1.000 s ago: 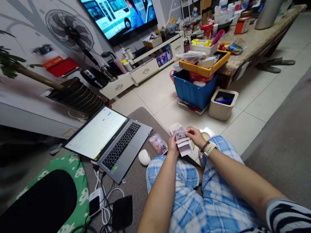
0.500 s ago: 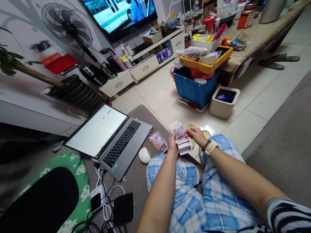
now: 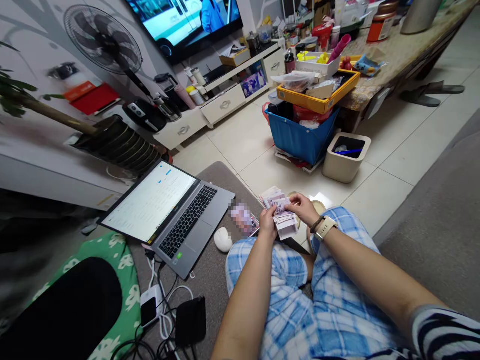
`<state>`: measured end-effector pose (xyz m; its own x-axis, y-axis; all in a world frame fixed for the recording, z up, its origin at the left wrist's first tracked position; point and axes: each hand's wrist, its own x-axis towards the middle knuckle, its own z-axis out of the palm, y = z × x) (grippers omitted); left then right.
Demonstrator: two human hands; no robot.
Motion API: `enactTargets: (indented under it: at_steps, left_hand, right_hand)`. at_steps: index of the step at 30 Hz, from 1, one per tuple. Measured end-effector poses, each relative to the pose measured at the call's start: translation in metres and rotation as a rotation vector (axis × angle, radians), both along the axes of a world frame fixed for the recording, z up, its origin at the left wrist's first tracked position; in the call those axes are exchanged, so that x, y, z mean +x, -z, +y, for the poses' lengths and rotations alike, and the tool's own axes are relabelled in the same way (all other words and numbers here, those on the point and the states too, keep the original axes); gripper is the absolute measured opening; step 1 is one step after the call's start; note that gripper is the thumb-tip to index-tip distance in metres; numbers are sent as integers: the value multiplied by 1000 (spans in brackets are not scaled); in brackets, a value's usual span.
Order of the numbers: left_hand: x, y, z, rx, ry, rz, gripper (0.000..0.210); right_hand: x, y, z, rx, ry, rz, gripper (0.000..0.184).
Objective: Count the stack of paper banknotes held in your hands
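Above my knees I hold a stack of banknotes [image 3: 280, 211] in both hands. My left hand [image 3: 268, 222] grips the stack from the left side. My right hand [image 3: 304, 208], with a watch on its wrist, has its fingers on the top note at the right. I sit cross-legged in blue checked trousers. An open laptop [image 3: 170, 210] lies to the left of my hands on a grey mat, and a white mouse [image 3: 223, 240] and a phone [image 3: 244, 220] lie between it and my left hand.
A blue crate [image 3: 300, 140] topped by a yellow tray [image 3: 318, 92] stands ahead on the tiled floor, beside a beige bin [image 3: 346, 157]. A fan [image 3: 103, 40], a TV and low drawers line the wall. Cables and a charger [image 3: 152, 307] lie at lower left.
The view shifted slightly upward early on. My right fingers have slid over the top banknote, pulling it a little across the stack; my left hand keeps its grip.
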<state>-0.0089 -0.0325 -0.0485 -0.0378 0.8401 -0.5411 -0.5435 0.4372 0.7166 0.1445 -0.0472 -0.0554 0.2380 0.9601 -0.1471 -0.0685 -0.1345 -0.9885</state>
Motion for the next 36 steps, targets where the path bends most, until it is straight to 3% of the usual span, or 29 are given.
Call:
enactTargets:
  at_steps: [7, 22, 36]
  left_hand:
    - [2, 0, -1, 16, 6, -11, 25]
    - [-2, 9, 6, -4, -3, -22, 21]
    - [1, 3, 3, -13, -23, -25, 19]
  right_hand:
    - [-2, -1, 0, -17, -63, 63, 43]
    - [0, -4, 0, 15, -118, 140, 41]
    - [-1, -5, -1, 30, -130, 138, 54]
